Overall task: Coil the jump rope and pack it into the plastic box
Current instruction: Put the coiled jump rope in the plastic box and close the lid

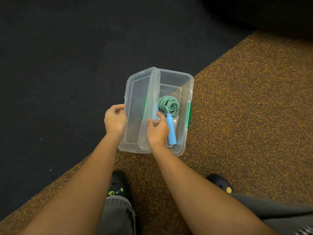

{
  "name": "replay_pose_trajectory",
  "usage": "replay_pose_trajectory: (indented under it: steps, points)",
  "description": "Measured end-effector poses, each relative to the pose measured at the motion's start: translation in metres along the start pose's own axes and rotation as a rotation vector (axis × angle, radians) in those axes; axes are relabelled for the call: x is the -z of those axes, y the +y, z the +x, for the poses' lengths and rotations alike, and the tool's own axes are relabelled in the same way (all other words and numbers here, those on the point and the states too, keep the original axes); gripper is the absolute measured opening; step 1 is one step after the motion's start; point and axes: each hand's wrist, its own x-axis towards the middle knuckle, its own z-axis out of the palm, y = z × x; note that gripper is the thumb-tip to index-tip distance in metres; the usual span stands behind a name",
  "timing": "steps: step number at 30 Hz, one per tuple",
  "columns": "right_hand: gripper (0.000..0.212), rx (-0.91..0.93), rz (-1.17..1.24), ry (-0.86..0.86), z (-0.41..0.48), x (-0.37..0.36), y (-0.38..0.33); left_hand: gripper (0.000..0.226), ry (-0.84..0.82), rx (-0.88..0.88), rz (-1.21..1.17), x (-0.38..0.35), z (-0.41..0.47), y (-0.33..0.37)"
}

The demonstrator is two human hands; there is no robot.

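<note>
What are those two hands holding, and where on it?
The clear lid, tilted over the plastic box. The left hand grips its outer long edge; the right hand pinches its inner edge, beside the jump rope.

The clear plastic box [184, 92] with green latches sits on the speckled floor, its clear lid [149, 106] tilted over the left half. Inside lies the coiled green-and-blue jump rope [168, 104], its light blue handles pointing toward the person.

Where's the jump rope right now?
The jump rope lies coiled inside the plastic box, on its right half, just right of the tilted lid near the right hand.
</note>
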Motion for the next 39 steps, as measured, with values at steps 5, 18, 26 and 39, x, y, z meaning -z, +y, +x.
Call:
replay_pose_trajectory:
  steps: [5,18,26,39]
  points:
    - [0.044,-0.03,0.155,-0.012,0.003,0.026,-0.002,0.05,-0.078,0.021,0.175,0.0,-0.004,0.003]
    - [0.036,0.144,-0.03,0.168,0.016,0.095,-0.005,0.029,-0.126,-0.295,0.262,-0.043,-0.04,0.017]
    - [0.046,0.103,-0.207,0.096,0.019,0.086,0.027,0.039,-0.151,-0.325,0.459,-0.049,-0.047,0.001]
    - [0.048,0.121,-0.294,0.106,0.019,0.083,0.04,0.036,-0.168,-0.396,0.527,-0.048,-0.04,-0.012]
